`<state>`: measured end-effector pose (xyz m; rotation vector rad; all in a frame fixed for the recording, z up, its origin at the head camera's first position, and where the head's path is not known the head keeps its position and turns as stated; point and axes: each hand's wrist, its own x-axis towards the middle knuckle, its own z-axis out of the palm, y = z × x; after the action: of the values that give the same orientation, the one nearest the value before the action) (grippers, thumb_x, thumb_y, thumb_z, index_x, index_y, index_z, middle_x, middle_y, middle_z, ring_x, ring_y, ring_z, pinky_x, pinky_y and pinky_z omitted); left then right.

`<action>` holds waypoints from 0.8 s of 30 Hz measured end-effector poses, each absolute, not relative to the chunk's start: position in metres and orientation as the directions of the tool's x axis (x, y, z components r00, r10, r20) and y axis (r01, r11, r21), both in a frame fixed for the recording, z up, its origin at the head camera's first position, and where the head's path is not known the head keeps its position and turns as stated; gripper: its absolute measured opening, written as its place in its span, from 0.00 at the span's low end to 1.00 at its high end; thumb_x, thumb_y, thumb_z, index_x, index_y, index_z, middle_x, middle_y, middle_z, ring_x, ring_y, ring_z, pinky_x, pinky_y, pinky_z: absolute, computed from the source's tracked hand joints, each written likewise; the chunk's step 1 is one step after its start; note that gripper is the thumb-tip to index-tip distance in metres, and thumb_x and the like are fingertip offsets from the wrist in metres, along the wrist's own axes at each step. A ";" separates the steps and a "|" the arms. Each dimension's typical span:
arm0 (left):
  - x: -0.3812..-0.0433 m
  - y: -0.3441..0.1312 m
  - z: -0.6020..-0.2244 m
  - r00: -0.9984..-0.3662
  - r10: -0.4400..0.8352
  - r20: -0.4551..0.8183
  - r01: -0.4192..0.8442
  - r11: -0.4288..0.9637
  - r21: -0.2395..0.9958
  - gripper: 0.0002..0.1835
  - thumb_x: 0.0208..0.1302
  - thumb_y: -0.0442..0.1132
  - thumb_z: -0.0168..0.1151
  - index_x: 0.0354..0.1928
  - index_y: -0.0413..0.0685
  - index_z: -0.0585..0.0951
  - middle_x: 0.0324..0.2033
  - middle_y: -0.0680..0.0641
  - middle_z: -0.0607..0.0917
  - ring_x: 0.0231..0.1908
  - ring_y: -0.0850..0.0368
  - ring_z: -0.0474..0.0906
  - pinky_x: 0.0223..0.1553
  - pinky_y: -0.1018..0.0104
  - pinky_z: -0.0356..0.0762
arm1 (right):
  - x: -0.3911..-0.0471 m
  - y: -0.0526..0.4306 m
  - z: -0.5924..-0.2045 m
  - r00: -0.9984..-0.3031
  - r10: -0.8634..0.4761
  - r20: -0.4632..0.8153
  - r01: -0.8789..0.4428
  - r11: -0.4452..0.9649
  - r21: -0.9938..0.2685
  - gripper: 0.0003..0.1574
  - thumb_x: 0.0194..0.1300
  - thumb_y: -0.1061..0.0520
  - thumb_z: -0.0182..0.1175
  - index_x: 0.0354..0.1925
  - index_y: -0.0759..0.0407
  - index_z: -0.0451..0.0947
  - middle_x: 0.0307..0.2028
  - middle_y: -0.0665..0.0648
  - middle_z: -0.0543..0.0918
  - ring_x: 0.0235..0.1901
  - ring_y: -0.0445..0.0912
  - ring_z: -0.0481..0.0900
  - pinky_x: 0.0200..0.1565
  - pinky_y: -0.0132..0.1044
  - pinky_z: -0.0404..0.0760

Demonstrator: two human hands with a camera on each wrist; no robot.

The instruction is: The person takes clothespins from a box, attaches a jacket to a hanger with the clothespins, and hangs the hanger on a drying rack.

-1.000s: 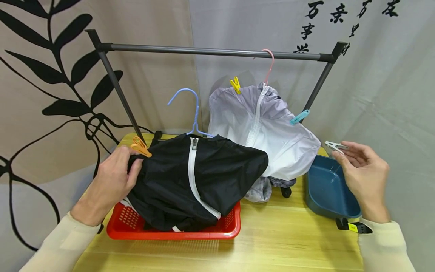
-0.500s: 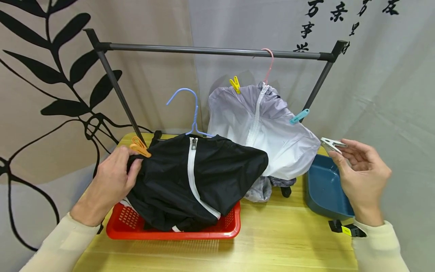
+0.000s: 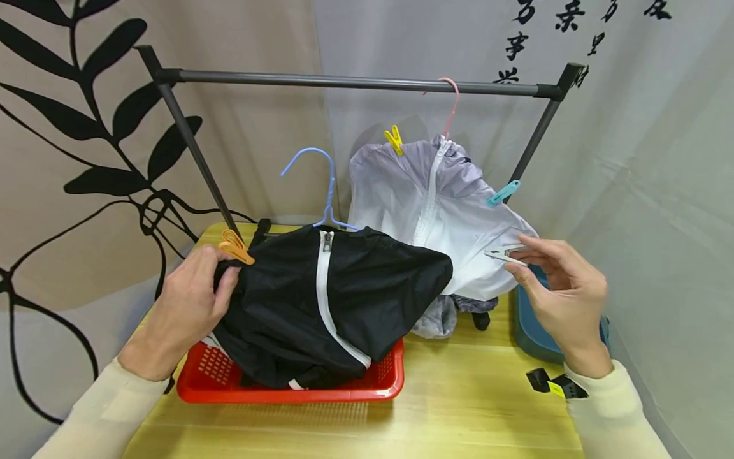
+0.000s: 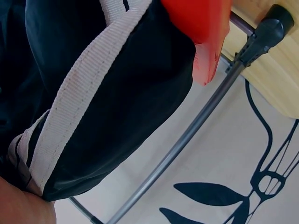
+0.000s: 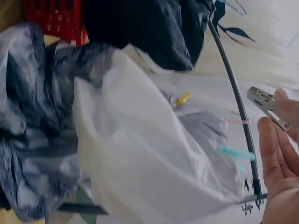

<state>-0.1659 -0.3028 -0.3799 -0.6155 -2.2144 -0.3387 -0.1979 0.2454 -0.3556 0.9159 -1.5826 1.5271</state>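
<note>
My left hand pinches the shoulder of a black jacket with a white zip, right beside an orange clothespin clipped there. A blue hanger pokes out of the jacket's collar, its hook free in the air. In my right hand, a white clothespin is pinched between thumb and fingers; it overlaps the white-and-grey jacket in the head view. That jacket hangs from the rack by a pink hanger, with a yellow clothespin and a turquoise clothespin on its shoulders.
Below the black jacket is a red basket on the wooden table. The grey rack bar spans the back. Behind my right hand stands a blue bin. Curtains with a black leaf print hang behind.
My right hand has moved left with the white clothespin, from above the blue bin to in front of the white-and-grey jacket. The left hand keeps its hold on the black jacket.
</note>
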 end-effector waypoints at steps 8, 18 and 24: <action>-0.166 -0.303 -0.380 -0.564 0.314 0.764 0.532 0.846 0.045 0.13 0.75 0.33 0.69 0.51 0.29 0.79 0.38 0.34 0.83 0.36 0.38 0.82 0.38 0.43 0.87 | -0.207 0.229 -0.365 -0.484 -0.083 0.871 -0.874 0.074 -0.479 0.26 0.65 0.77 0.80 0.57 0.90 0.83 0.51 0.67 0.95 0.49 0.46 0.96 0.57 0.30 0.93; -0.170 -0.303 -0.380 -0.529 0.310 0.790 0.557 0.829 0.047 0.20 0.89 0.45 0.56 0.52 0.28 0.80 0.40 0.31 0.85 0.38 0.35 0.84 0.39 0.40 0.87 | -0.209 0.202 -0.356 -0.532 -0.067 0.844 -0.837 0.193 -0.512 0.27 0.59 0.84 0.77 0.56 0.78 0.90 0.48 0.62 0.95 0.46 0.43 0.95 0.54 0.29 0.93; -0.170 -0.303 -0.379 -0.530 0.315 0.787 0.555 0.831 0.041 0.24 0.93 0.48 0.52 0.52 0.28 0.80 0.40 0.31 0.85 0.38 0.35 0.84 0.38 0.40 0.88 | -0.209 0.189 -0.348 -0.544 -0.050 0.838 -0.823 0.230 -0.520 0.26 0.57 0.84 0.78 0.54 0.74 0.92 0.44 0.66 0.94 0.44 0.41 0.94 0.52 0.29 0.92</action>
<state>-0.1701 -0.3025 -0.3790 -0.6343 -2.1678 -0.3647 -0.2090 0.1887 -0.3478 0.8072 -1.7951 1.3799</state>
